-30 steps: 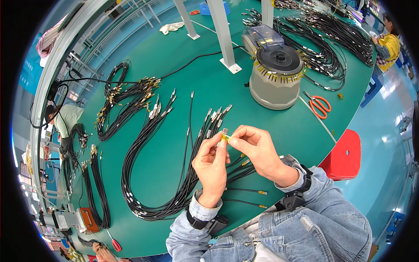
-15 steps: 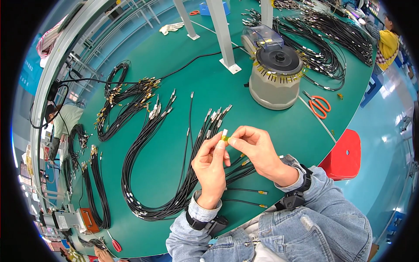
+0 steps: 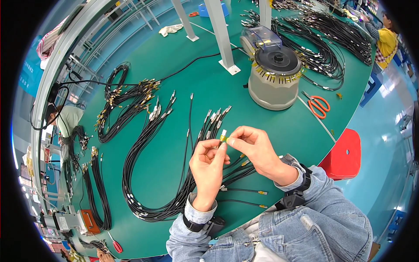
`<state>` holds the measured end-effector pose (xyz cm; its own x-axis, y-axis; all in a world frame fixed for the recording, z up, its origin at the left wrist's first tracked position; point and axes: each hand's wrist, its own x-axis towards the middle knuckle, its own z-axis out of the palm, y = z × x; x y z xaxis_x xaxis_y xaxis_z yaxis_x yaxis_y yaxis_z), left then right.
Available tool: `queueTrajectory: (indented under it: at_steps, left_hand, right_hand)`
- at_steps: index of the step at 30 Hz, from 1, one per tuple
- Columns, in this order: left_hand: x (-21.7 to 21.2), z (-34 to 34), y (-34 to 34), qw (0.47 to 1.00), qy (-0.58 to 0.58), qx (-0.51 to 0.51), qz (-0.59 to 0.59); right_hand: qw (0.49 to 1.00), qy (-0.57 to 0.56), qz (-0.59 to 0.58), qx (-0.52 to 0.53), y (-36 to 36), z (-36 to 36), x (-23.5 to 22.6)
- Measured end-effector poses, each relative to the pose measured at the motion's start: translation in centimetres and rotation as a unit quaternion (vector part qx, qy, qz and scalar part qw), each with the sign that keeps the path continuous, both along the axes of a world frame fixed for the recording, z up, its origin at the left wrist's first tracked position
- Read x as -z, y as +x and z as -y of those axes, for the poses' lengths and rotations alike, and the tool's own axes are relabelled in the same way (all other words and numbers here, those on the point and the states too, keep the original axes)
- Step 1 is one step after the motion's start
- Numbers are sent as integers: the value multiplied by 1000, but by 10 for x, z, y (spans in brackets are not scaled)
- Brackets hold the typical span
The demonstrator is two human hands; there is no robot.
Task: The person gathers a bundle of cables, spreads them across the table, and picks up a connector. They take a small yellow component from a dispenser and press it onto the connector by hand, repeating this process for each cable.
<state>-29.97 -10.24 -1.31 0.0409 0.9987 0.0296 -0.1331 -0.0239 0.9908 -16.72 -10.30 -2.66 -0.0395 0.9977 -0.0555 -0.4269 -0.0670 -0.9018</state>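
Note:
My left hand and my right hand meet above the green table, both pinching the tip of one thin black cable that ends in a silver connector with a yellow band. Under my hands lies a bundle of black cables looped toward the left, its silver connector ends fanned out just beyond my fingers. A few loose cables with yellow tips lie by my wrists near the table's front edge.
A round grey machine with a black top stands behind my hands, orange scissors to its right. More cable bundles lie left and at the far right. A red stool is right; other people sit at left and far right.
My hands have stayed in the same place; the fingers have shifted slightly on the cable tip.

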Motion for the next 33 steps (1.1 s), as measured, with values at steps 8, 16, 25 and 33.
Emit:
queueTrajectory:
  at_steps: [8, 16, 25, 33]
  left_hand:
    - [-2, 3, 2, 997, 38, -17, -70]
    - [3, 3, 2, 996, 42, 0, -73]
    - [2, 4, 1, 995, 41, 9, -93]
    - [-2, 5, 1, 999, -7, 43, -30]
  right_hand:
    - [1000, 16, -12, -4, 0, 1, -1]
    - [999, 40, 1, -3, 0, 2, -1]
    - [999, 33, 20, 2, 0, 1, -1]
    - [999, 32, 32, -1, 0, 1, -3]
